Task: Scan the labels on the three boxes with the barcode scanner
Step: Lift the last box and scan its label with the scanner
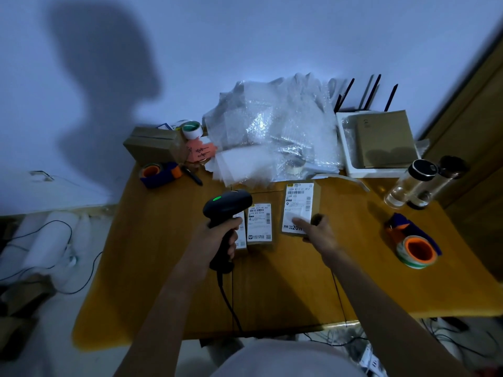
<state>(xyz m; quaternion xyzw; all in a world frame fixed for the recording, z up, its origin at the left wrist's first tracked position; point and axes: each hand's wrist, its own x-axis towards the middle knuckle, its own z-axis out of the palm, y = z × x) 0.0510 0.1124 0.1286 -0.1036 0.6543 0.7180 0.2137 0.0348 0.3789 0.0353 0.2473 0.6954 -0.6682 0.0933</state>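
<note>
Head view: our left hand (pixel 217 240) wraps its grip around the scanner (pixel 227 206); our right hand (pixel 319 231) pinches the right box (pixel 299 208) on the desk (pixel 163 268). We should tilt its label squarely toward the scanner's nose.

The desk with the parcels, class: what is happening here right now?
A person is scanning parcel labels at a wooden desk. The left hand grips a black barcode scanner, whose green light is on. The right hand holds the right-hand box by its near edge. A middle box lies label up beside it, and a third box sits mostly hidden behind the scanner and left hand.
</note>
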